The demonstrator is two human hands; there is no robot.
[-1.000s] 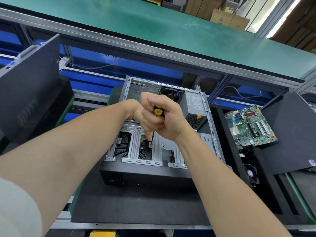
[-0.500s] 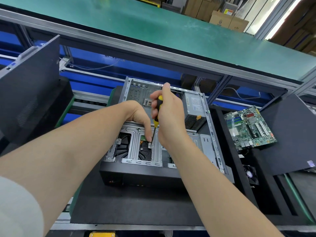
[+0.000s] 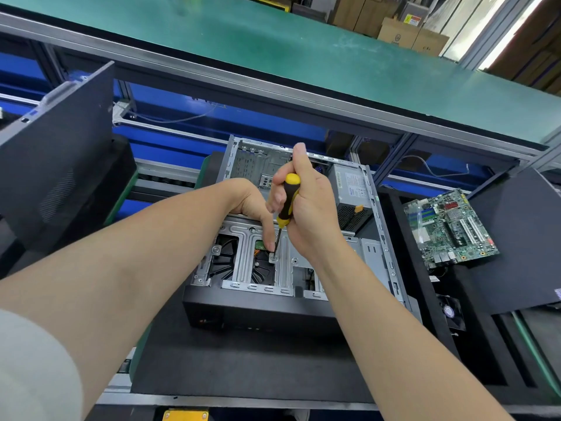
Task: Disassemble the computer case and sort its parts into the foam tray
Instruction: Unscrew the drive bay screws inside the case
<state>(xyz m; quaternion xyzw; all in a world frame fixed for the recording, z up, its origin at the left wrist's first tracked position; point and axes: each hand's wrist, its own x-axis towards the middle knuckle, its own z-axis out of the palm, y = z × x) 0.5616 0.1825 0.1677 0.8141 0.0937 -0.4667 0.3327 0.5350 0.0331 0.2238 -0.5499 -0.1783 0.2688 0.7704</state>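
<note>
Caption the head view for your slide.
Right hand holds black and yellow screwdriver on silver case screw; left hand beside tip.

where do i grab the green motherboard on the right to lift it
Pinch the motherboard by its bare long edges, coming down from above: it lies face up on the black foam tray, slots and chips covering its top, so probably only the rim is safe to hold.

both bare forearms reach forward and converge. the right hand (image 3: 306, 208) curls round a screwdriver (image 3: 288, 197) handle, one digit raised above it, wrist bent down. the left hand (image 3: 247, 199) sits just beside it, one finger (image 3: 268, 238) stretched straight down along the shaft.
</note>
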